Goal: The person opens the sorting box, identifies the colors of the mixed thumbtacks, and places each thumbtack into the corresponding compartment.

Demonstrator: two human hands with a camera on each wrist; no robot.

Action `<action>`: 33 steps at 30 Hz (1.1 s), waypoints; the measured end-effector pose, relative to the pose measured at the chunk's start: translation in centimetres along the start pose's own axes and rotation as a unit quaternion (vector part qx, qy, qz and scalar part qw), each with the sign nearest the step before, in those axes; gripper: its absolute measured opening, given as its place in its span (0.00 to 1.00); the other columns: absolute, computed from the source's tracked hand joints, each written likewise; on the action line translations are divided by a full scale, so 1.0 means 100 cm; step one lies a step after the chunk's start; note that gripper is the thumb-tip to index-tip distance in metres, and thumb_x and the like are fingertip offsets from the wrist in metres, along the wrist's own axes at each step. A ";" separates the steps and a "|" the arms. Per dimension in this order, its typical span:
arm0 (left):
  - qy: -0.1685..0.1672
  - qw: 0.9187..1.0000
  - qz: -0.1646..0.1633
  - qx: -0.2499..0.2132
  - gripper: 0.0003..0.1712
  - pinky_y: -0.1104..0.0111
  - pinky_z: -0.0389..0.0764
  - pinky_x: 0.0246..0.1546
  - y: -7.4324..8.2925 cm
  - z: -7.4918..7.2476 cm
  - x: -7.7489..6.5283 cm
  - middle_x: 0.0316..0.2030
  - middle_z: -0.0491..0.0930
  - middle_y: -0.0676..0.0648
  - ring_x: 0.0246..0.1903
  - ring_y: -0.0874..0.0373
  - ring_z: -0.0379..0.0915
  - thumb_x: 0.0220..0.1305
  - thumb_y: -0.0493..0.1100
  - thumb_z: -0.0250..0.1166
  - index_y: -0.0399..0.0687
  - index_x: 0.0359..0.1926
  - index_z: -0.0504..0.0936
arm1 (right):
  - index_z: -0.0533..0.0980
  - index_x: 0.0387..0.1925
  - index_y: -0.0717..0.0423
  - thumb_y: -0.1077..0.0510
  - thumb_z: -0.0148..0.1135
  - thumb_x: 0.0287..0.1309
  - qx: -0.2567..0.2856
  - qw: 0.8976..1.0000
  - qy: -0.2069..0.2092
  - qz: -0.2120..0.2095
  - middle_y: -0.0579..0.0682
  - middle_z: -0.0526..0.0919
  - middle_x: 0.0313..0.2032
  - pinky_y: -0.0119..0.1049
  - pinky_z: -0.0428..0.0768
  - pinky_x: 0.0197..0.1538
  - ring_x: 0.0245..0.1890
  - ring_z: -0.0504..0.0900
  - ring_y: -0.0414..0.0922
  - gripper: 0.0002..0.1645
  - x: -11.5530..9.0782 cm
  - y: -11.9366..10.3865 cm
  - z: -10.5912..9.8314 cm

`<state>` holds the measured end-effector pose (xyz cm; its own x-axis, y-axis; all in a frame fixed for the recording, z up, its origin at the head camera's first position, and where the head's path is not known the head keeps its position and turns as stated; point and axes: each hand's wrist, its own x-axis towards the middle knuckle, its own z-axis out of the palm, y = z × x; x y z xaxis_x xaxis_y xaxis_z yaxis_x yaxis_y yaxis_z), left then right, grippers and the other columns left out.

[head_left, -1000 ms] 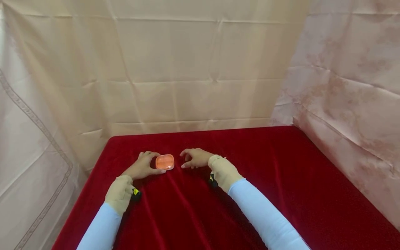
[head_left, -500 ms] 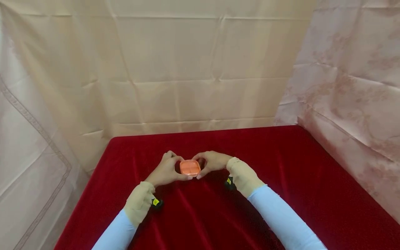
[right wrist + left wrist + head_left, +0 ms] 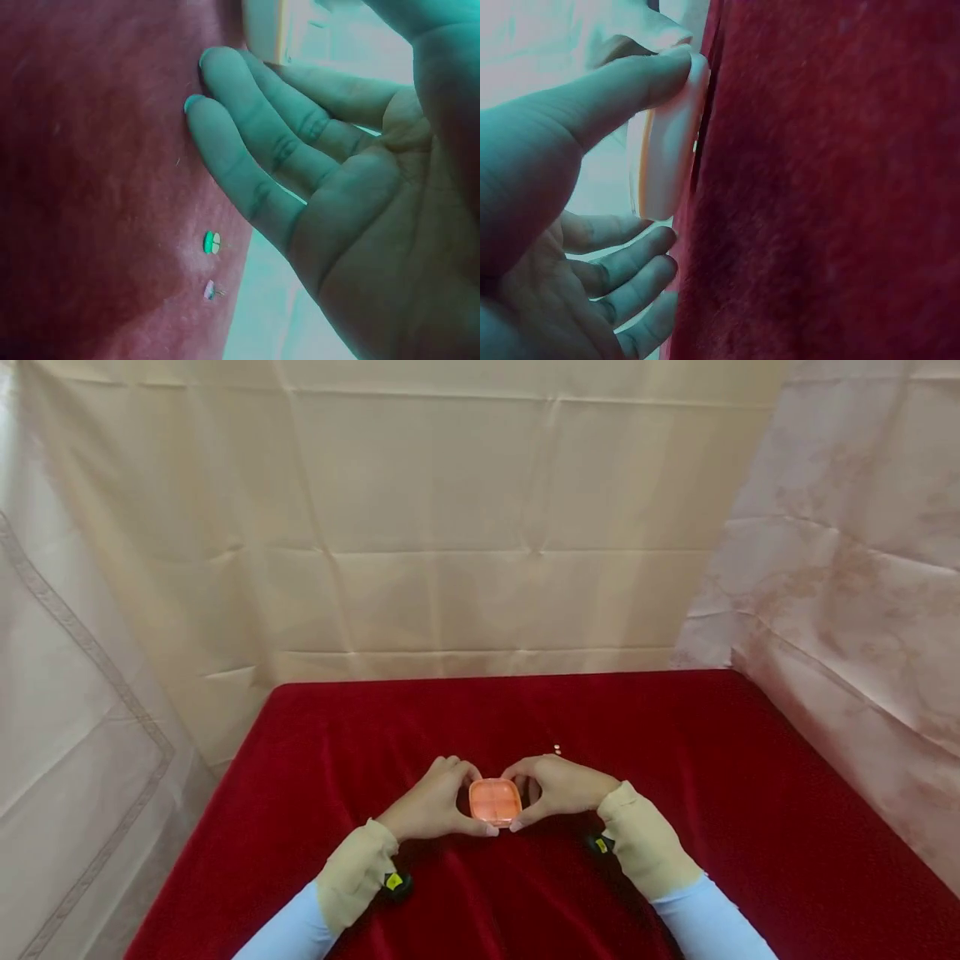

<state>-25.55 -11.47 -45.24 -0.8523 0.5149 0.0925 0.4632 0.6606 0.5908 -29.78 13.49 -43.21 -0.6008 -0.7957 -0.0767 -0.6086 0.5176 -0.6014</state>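
- Pale curtain point(image 3: 420, 527): hangs behind the table.
- Red-covered table point(image 3: 720, 793): spreads beneath both hands.
- Left hand point(image 3: 431, 803): pinches the case's left side between thumb and fingers.
- Right hand point(image 3: 572, 787): pinches its right side likewise.
- Orange case point(image 3: 495, 802): sits between the hands; whether it touches the cloth, I cannot tell.
- Two tiny pieces point(image 3: 557, 749): lie just beyond the right hand.

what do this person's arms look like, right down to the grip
The left sleeve and right sleeve are plain light blue. Past them, a wrinkled beige left cuff and right cuff cover the wrists. A black left wrist camera and right wrist camera, each with a yellow marking, show at the inner sides. The left grip and right grip are gloveless.
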 end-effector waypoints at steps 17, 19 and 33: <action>-0.009 0.999 -0.001 0.039 0.39 0.68 0.70 0.40 0.007 0.005 -0.005 0.38 0.73 0.56 0.42 0.59 0.63 0.40 0.69 0.75 0.51 0.47 0.74 | 0.78 0.55 0.49 0.34 0.72 0.45 -0.097 0.994 0.026 -0.043 0.42 0.72 0.41 0.27 0.73 0.32 0.31 0.74 0.39 0.39 -0.001 -0.008 0.010; -0.010 0.999 -0.001 0.042 0.39 0.69 0.70 0.40 0.006 0.005 -0.005 0.38 0.73 0.57 0.42 0.59 0.63 0.40 0.69 0.75 0.52 0.46 0.74 | 0.78 0.55 0.49 0.34 0.72 0.46 -0.100 0.994 0.027 -0.045 0.42 0.73 0.41 0.27 0.73 0.32 0.31 0.74 0.38 0.38 -0.001 -0.009 0.011; -0.029 0.998 -0.030 0.046 0.43 0.68 0.69 0.42 0.007 0.001 -0.005 0.39 0.72 0.56 0.42 0.59 0.64 0.37 0.69 0.76 0.49 0.49 0.75 | 0.81 0.55 0.49 0.31 0.58 0.60 -0.019 0.998 0.035 -0.042 0.34 0.80 0.38 0.30 0.76 0.34 0.31 0.78 0.37 0.33 -0.005 -0.003 0.001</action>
<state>-24.77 -11.28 -44.95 -0.8653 0.5011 0.0116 0.4342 0.7379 0.5168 -29.29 13.70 -43.11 -0.5807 -0.8136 0.0290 -0.6768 0.4627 -0.5726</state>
